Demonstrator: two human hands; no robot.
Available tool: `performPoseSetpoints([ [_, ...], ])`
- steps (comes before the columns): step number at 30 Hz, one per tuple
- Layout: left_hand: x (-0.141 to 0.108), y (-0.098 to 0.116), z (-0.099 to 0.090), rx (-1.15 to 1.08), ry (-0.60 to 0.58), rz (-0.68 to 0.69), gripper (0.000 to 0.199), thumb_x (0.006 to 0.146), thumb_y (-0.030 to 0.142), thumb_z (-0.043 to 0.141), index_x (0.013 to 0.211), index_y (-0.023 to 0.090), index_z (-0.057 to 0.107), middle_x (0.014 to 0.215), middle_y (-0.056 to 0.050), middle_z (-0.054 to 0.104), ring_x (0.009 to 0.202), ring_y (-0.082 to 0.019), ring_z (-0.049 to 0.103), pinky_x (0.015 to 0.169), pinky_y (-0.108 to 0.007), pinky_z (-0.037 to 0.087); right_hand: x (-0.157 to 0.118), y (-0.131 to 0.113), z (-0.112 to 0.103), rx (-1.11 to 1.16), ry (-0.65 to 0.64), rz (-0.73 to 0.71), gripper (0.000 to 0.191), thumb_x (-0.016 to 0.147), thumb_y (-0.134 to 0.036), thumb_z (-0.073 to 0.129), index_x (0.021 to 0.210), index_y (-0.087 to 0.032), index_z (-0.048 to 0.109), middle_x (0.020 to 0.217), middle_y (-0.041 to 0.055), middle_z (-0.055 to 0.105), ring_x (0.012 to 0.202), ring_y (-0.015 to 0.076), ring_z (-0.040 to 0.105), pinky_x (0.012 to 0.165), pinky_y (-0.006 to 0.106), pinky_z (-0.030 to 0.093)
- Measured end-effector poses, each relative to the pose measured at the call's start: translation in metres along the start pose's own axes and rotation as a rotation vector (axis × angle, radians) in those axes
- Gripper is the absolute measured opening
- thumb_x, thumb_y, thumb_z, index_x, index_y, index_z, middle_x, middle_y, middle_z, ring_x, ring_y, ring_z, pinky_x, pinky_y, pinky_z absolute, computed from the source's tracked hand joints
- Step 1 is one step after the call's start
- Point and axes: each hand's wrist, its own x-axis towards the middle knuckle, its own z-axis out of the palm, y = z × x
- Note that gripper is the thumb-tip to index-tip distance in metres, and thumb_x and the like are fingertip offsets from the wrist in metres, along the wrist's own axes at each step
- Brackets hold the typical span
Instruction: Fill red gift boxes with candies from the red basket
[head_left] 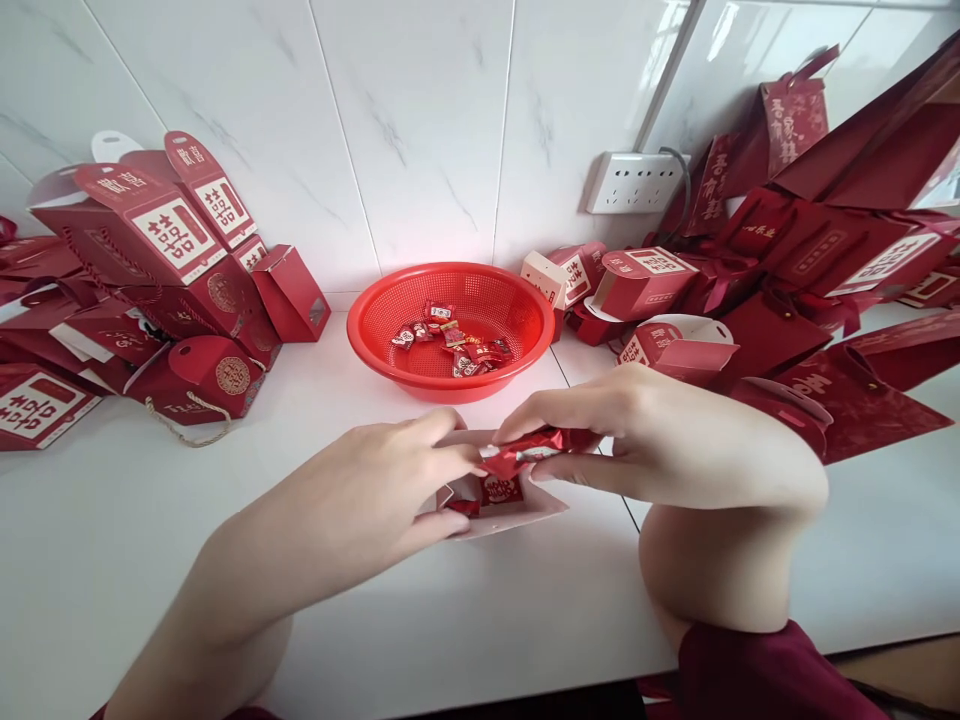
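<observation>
In front of me on the white table stands an opened gift box [517, 518] with a pale inside. Red wrapped candies [501, 489] lie in it. My left hand [409, 480] is closed on the box's left side, its fingers reaching over the rim. Above the opening, my right hand [600, 430] pinches a shiny red wrapped candy [529, 452] between thumb and fingers. My left fingertips come close to that candy; whether they touch it I cannot tell. Just behind the box sits a red plastic basket [367, 335] with several wrapped candies [457, 335] at its bottom.
Red gift boxes [169, 235] are piled at the left. More red boxes and bags [817, 250] crowd the right side, reaching near my right forearm. A white power strip [636, 183] with a cable is on the tiled wall [427, 120] behind the basket.
</observation>
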Motion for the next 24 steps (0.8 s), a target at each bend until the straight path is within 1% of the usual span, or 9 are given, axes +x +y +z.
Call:
performPoseSetpoints([
  [4,0.002,-0.008,-0.006,-0.001,0.049,-0.045,0.026,0.093,0.042,0.055,0.114,0.030,0.064,0.107,0.000,0.064,0.086,-0.018,0.065,0.072,-0.027,0.048,0.002,0.001,0.000,-0.065,0.074,0.003,0.027,0.090,-0.013,0.061,0.114,-0.023,0.068,0.103,0.0010,0.075,0.091,0.0162,0.071,0.075,0.023,0.054],
  [7,0.001,-0.009,-0.008,0.024,0.087,-0.045,0.028,0.093,0.040,0.056,0.117,0.029,0.062,0.106,0.000,0.066,0.088,-0.018,0.065,0.074,-0.027,0.048,0.001,0.002,0.000,-0.095,0.060,0.019,0.029,0.089,-0.011,0.062,0.112,-0.026,0.069,0.106,-0.0005,0.075,0.092,0.0161,0.072,0.075,0.022,0.054],
  [9,0.000,-0.007,-0.007,0.035,0.074,0.001,0.026,0.095,0.041,0.053,0.115,0.030,0.064,0.104,-0.001,0.066,0.086,-0.018,0.065,0.073,-0.026,0.047,0.000,0.003,0.000,-0.098,0.011,0.030,0.031,0.090,-0.010,0.060,0.114,-0.028,0.069,0.104,-0.0015,0.075,0.088,0.0145,0.072,0.074,0.021,0.053],
  [11,-0.001,-0.003,-0.005,0.042,0.062,0.034,0.025,0.096,0.043,0.051,0.112,0.031,0.066,0.103,0.000,0.067,0.083,-0.017,0.065,0.071,-0.026,0.046,-0.001,0.003,0.000,-0.094,-0.020,0.033,0.028,0.091,-0.012,0.059,0.114,-0.026,0.069,0.097,-0.0013,0.075,0.079,0.0126,0.071,0.068,0.020,0.052],
  [14,-0.002,0.004,0.000,0.085,0.096,0.016,0.025,0.095,0.044,0.055,0.113,0.030,0.065,0.103,0.000,0.067,0.085,-0.019,0.065,0.073,-0.029,0.046,0.000,0.000,-0.002,-0.081,0.048,0.010,0.016,0.093,-0.022,0.061,0.106,-0.020,0.069,0.080,-0.0004,0.073,0.063,0.0107,0.065,0.058,0.021,0.047],
  [15,-0.003,0.007,0.002,0.102,0.104,0.015,0.026,0.093,0.044,0.058,0.113,0.028,0.064,0.103,-0.001,0.067,0.086,-0.020,0.065,0.074,-0.031,0.045,0.000,-0.002,-0.003,-0.066,0.080,-0.013,0.015,0.093,-0.026,0.061,0.104,-0.018,0.068,0.076,-0.0006,0.071,0.060,0.0102,0.062,0.056,0.021,0.046],
  [18,-0.004,0.013,0.007,0.125,0.089,0.050,0.024,0.089,0.040,0.065,0.108,0.025,0.063,0.100,-0.002,0.068,0.084,-0.021,0.064,0.072,-0.034,0.045,0.001,-0.007,-0.004,-0.011,0.098,-0.087,0.017,0.094,-0.033,0.061,0.100,-0.018,0.067,0.070,-0.0017,0.067,0.057,0.0091,0.059,0.056,0.021,0.044],
  [21,-0.005,0.015,0.009,0.107,0.107,0.085,0.021,0.088,0.035,0.067,0.107,0.026,0.063,0.102,-0.001,0.067,0.083,-0.020,0.063,0.069,-0.034,0.044,0.001,-0.009,-0.004,0.019,0.061,-0.110,0.015,0.093,-0.035,0.063,0.094,-0.020,0.066,0.069,-0.0024,0.067,0.059,0.0091,0.059,0.055,0.020,0.043],
  [24,-0.005,0.014,0.008,0.085,0.113,0.077,0.022,0.089,0.035,0.066,0.110,0.028,0.062,0.101,-0.001,0.066,0.081,-0.019,0.063,0.069,-0.033,0.044,0.000,-0.009,-0.003,0.055,0.020,-0.123,0.014,0.092,-0.032,0.065,0.099,-0.019,0.066,0.073,-0.0019,0.068,0.060,0.0086,0.061,0.055,0.019,0.044],
])
